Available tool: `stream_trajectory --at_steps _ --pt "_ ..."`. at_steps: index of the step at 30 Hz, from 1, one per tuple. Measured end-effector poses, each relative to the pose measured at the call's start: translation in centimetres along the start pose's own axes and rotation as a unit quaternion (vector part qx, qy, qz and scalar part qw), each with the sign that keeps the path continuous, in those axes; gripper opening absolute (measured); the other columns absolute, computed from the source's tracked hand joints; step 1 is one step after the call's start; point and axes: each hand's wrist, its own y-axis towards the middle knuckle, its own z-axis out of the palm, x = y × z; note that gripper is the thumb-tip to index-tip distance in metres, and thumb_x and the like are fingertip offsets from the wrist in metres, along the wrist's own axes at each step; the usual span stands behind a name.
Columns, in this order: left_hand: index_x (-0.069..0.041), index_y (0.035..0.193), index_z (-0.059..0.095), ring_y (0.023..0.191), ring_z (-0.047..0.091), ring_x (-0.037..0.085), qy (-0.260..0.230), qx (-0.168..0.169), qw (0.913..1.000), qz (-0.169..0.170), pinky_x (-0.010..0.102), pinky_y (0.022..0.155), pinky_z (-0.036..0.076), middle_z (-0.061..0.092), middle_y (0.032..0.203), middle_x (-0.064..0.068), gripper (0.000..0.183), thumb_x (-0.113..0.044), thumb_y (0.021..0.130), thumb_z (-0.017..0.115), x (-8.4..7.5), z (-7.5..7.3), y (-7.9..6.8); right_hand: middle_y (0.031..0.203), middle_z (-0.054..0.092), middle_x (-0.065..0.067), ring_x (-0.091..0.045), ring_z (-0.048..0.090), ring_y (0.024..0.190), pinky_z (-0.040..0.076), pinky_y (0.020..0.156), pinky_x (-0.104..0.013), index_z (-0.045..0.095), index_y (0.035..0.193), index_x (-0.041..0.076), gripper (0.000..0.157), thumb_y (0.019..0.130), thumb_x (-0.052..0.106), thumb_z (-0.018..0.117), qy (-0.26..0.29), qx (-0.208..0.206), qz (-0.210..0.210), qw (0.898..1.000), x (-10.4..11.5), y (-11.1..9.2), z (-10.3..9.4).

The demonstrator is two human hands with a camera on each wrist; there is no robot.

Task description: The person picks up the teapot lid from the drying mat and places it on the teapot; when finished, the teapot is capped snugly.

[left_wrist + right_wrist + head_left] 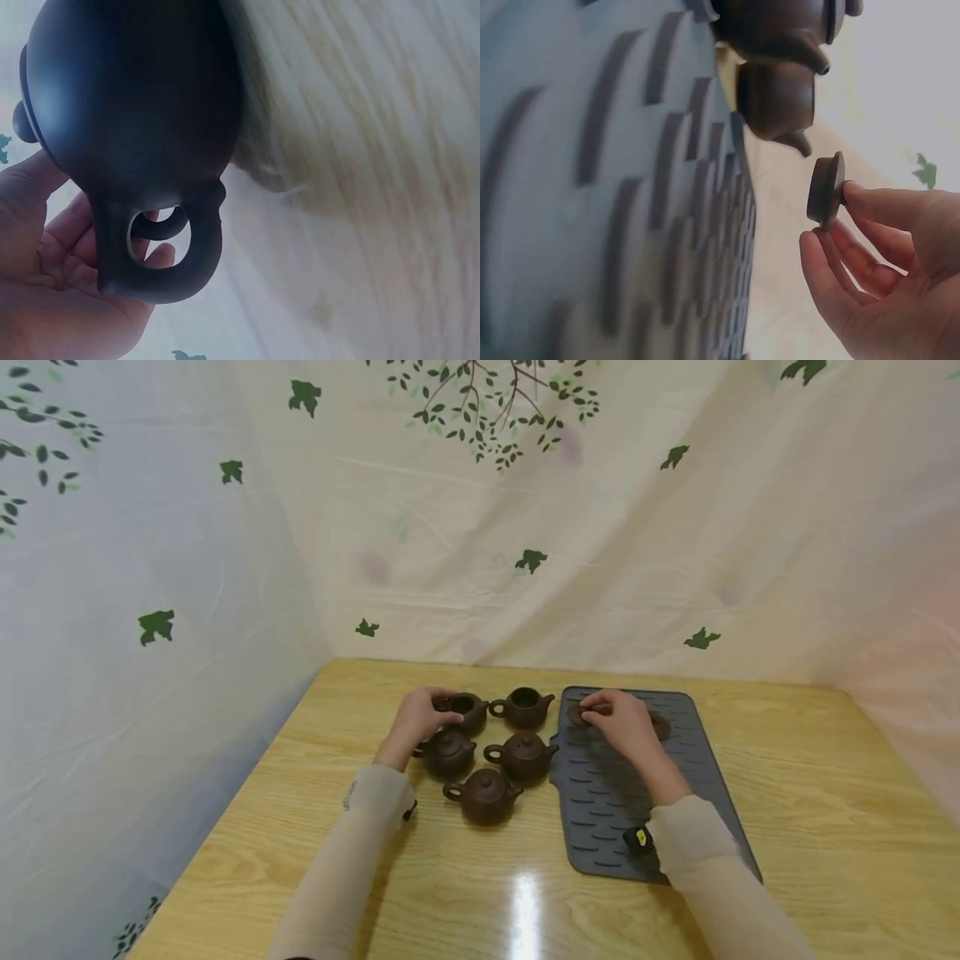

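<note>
At the back left of the table, my left hand [422, 717] grips a dark brown lidless teapot [471, 717] on its handle side, thumb near the rim. In the left wrist view, a lidded teapot [142, 97] stands in front of the left hand [52, 277] and hides most of that grip. Above the grey ridged mat [600, 827], my right hand [624, 720] pinches a small round teapot lid [825, 189] by its knob, fingertips also at its edge. Another brown lid [661, 726] lies on the mat beside the right hand.
A second lidless teapot [525, 708] stands at the back, its spout towards the mat. Nearer stand three lidded teapots: one on the left [447, 755], one by the mat's edge [524, 757] and one in front [486, 798]. A patterned cloth [465, 585] hangs behind the table.
</note>
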Motion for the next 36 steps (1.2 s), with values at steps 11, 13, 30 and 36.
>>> stream_trajectory --at_steps 11,13,30,36 --pt "-0.011 0.131 0.066 0.126 0.059 0.031 -0.003 -0.001 1.0 0.001 0.046 0.107 0.048 0.065 0.134 0.012 0.048 -0.026 0.087 0.079 0.0 0.0 -0.2 0.125 0.067 -0.017 -0.035 0.064 0.114 0.055 0.088 -0.05 0.07 0.118 0.009 0.022 0.099 0.019 0.064 0.016 0.018 -0.033 0.999 3.6 1.3 1.3" --pt "-0.011 0.13 0.066 0.125 0.06 0.031 -0.004 -0.002 1.0 -0.001 0.046 0.107 0.048 0.066 0.133 0.012 0.048 -0.025 0.086 0.08 0.2 0.1 -0.3 0.124 0.068 -0.017 -0.035 0.064 0.114 0.056 0.088 -0.049 0.07 0.118 0.009 0.022 0.099 0.018 0.064 0.023 0.024 -0.039 0.999 4.3 1.4 1.8" --pt "-0.014 0.128 0.069 0.122 0.062 0.029 -0.001 -0.011 0.9999 -0.001 0.044 0.102 0.051 0.068 0.13 0.009 0.046 -0.026 0.085 0.081 0.2 0.3 -0.1 0.126 0.067 -0.01 -0.03 0.067 0.113 0.059 0.084 -0.042 0.071 0.112 0.013 0.017 0.097 0.019 0.066 0.037 0.068 -0.062 0.995 10.2 3.7 6.3" --pt "-0.013 0.126 0.07 0.118 0.064 0.028 -0.001 -0.021 0.9998 0.002 0.044 0.1 0.052 0.07 0.126 0.009 0.046 -0.024 0.084 0.082 0.0 0.0 0.0 0.123 0.069 -0.007 -0.028 0.067 0.112 0.059 0.084 -0.04 0.072 0.111 0.014 0.016 0.097 0.02 0.067 0.029 0.08 -0.072 0.994 11.8 5.2 8.2"
